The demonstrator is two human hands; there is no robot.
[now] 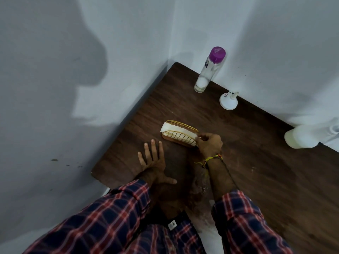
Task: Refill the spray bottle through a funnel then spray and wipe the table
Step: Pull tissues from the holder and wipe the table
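The right hand [209,143] pinches a napkin [180,133] in the wire holder [180,135]; the left hand [153,162] rests flat, fingers spread, on the counter [256,171]. Droplets near the counter's front edge suggest spraying is done and wiping remains. The spray bottle [304,136] lies at the right edge, with the funnel [228,102] and purple-capped bottle [209,70] well apart by the wall, obstructing nothing.
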